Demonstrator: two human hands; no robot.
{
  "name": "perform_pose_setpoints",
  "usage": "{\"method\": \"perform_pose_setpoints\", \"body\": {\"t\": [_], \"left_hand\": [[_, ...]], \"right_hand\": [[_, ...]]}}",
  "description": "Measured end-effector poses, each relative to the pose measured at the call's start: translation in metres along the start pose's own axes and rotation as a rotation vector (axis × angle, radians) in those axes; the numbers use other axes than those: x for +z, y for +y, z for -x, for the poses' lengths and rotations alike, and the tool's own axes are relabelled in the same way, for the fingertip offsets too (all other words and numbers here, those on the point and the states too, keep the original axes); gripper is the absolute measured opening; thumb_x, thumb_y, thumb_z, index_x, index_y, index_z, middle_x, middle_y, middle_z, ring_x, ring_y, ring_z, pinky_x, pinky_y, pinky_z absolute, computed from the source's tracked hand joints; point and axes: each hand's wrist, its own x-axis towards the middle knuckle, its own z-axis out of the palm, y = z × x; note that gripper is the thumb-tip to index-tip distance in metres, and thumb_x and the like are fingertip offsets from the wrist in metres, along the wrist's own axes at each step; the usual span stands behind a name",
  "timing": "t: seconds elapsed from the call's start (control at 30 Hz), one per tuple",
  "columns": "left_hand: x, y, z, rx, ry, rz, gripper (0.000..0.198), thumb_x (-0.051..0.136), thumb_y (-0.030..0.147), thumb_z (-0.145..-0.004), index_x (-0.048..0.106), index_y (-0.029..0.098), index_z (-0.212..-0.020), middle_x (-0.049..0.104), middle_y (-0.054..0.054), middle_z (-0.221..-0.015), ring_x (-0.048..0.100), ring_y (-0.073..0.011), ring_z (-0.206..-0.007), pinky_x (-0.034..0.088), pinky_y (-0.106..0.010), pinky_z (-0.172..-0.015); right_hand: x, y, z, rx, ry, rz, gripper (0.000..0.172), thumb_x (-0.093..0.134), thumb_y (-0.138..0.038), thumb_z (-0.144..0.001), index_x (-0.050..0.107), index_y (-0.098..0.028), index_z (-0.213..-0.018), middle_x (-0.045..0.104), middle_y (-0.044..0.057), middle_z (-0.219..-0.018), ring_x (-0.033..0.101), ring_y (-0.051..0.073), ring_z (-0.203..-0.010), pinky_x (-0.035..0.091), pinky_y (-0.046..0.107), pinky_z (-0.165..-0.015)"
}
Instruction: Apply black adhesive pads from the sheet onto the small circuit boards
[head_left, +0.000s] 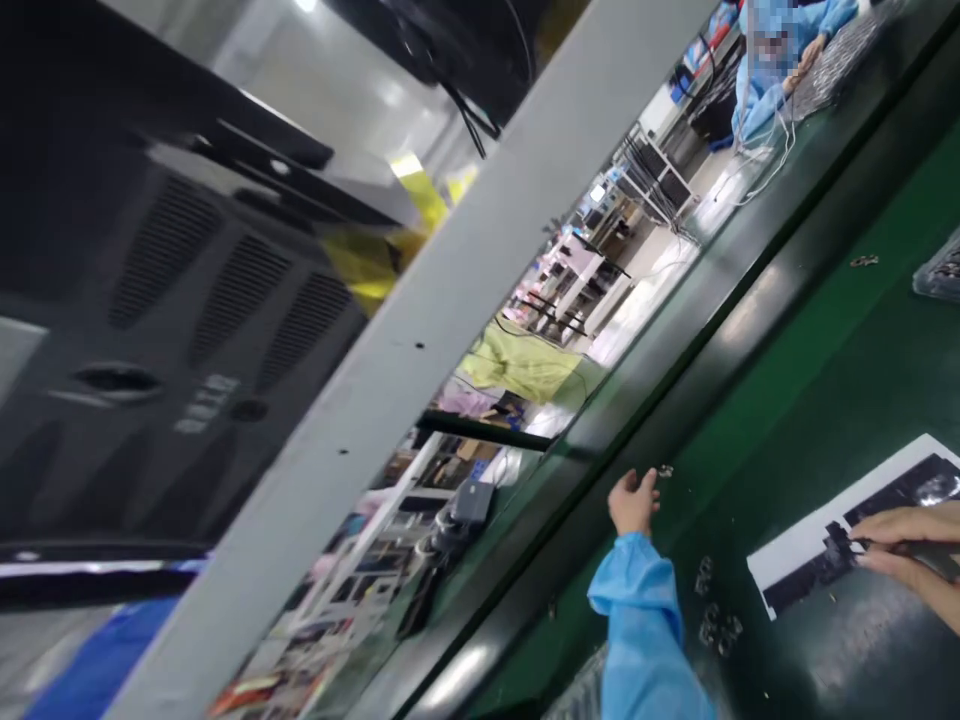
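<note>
My left hand [634, 503], in a light blue sleeve, rests at the raised edge of the green workbench [825, 380]. Its fingers are loosely spread, and the tips lie right beside a small metal part [665, 470]. My right hand [904, 545] comes in from the right edge. It lies on a black-and-white printed sheet [795, 555], where its fingers pinch a small black part [838, 542]. Several small metal clips [716, 615] lie on the bench between the two hands.
A wide grey beam [420, 370] crosses the view diagonally, with a dark vented machine housing [187, 330] to its left. A clear plastic tray [939, 272] and a loose metal piece [863, 261] lie at the right. A person in blue [780, 70] works at the far end.
</note>
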Motion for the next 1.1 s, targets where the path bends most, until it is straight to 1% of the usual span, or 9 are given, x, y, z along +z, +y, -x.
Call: {"method": "perform_pose_setpoints", "body": {"t": [0.17,0.23,0.33,0.43,0.53,0.67,0.9,1.0,1.1], "left_hand": [[-0.028,0.008,0.066,-0.018,-0.071,-0.255,0.034,0.081,0.017,-0.054,0.07,0.017,-0.086,0.067,0.001,-0.071,0.059,-0.0111,-0.063,0.044,-0.017,-0.056],[-0.039,0.003,0.1,0.116,-0.105,-0.495,0.035,0.08,0.022,-0.056,0.071,0.022,-0.089,0.069,-0.001,-0.081,0.062,-0.0161,-0.073,0.047,-0.022,-0.067],[-0.053,-0.013,0.152,0.332,-0.205,-0.685,0.031,0.076,0.031,-0.058,0.072,0.027,-0.088,0.069,-0.003,-0.099,0.061,-0.0265,-0.093,0.045,-0.034,-0.087],[-0.054,-0.044,0.184,0.372,-0.375,-0.599,0.026,0.073,0.032,-0.061,0.073,0.027,-0.087,0.066,-0.005,-0.11,0.054,-0.0311,-0.11,0.036,-0.039,-0.1],[-0.042,-0.075,0.188,0.503,-0.55,-0.641,0.033,0.066,0.031,-0.07,0.068,0.026,-0.103,0.058,-0.006,-0.124,0.041,-0.0307,-0.125,0.021,-0.045,-0.108],[-0.022,-0.097,0.179,0.694,-0.647,-0.852,0.05,0.057,0.038,-0.078,0.053,0.02,-0.125,0.041,-0.012,-0.139,0.025,-0.0335,-0.133,0.012,-0.056,-0.107],[-0.015,-0.107,0.22,0.91,-0.654,-1.076,0.052,0.047,0.043,-0.085,0.047,0.016,-0.129,0.045,-0.015,-0.136,0.035,-0.0356,-0.127,0.029,-0.056,-0.1],[-0.023,-0.103,0.226,1.011,-0.602,-1.074,0.043,0.045,0.035,-0.088,0.05,0.014,-0.124,0.052,-0.013,-0.129,0.043,-0.0315,-0.121,0.04,-0.049,-0.094],[-0.04,-0.096,0.217,1.02,-0.473,-1.002,0.028,0.045,0.027,-0.088,0.06,0.013,-0.107,0.063,-0.013,-0.108,0.054,-0.0266,-0.103,0.046,-0.041,-0.085]], "right_hand": [[-0.015,-0.016,-0.022,-0.002,-0.076,-0.041,0.01,0.067,-0.019,-0.074,0.069,-0.021,-0.084,0.073,0.003,-0.078,0.069,0.019,-0.07,0.058,0.027,-0.065],[-0.015,-0.015,-0.028,0.041,-0.13,-0.041,0.007,0.066,-0.021,-0.075,0.069,-0.019,-0.081,0.072,0.004,-0.076,0.069,0.019,-0.069,0.057,0.028,-0.065],[-0.014,-0.009,-0.031,0.117,-0.196,-0.022,0.007,0.066,-0.023,-0.075,0.07,-0.017,-0.077,0.072,0.005,-0.074,0.068,0.018,-0.069,0.056,0.028,-0.064],[-0.012,-0.006,-0.032,0.193,-0.246,-0.014,0.011,0.065,-0.025,-0.076,0.07,-0.016,-0.074,0.071,0.005,-0.073,0.067,0.017,-0.068,0.055,0.026,-0.061],[-0.011,-0.007,-0.036,0.222,-0.235,-0.035,0.014,0.064,-0.028,-0.077,0.069,-0.015,-0.073,0.069,0.004,-0.07,0.065,0.016,-0.064,0.053,0.024,-0.056],[-0.019,-0.013,-0.045,0.197,-0.218,-0.08,0.017,0.064,-0.031,-0.076,0.068,-0.014,-0.074,0.068,0.004,-0.069,0.064,0.014,-0.06,0.053,0.022,-0.053],[-0.042,-0.01,-0.047,0.293,-0.229,-0.062,0.023,0.068,-0.036,-0.072,0.066,-0.013,-0.073,0.067,0.006,-0.071,0.065,0.016,-0.063,0.054,0.026,-0.057],[-0.037,-0.011,-0.044,0.359,-0.299,-0.097,0.024,0.069,-0.036,-0.071,0.066,-0.013,-0.073,0.068,0.007,-0.073,0.065,0.017,-0.066,0.054,0.028,-0.06],[-0.023,-0.015,-0.039,0.478,-0.405,-0.221,0.024,0.07,-0.035,-0.069,0.063,-0.013,-0.075,0.067,0.005,-0.07,0.065,0.016,-0.063,0.053,0.026,-0.056]]}}
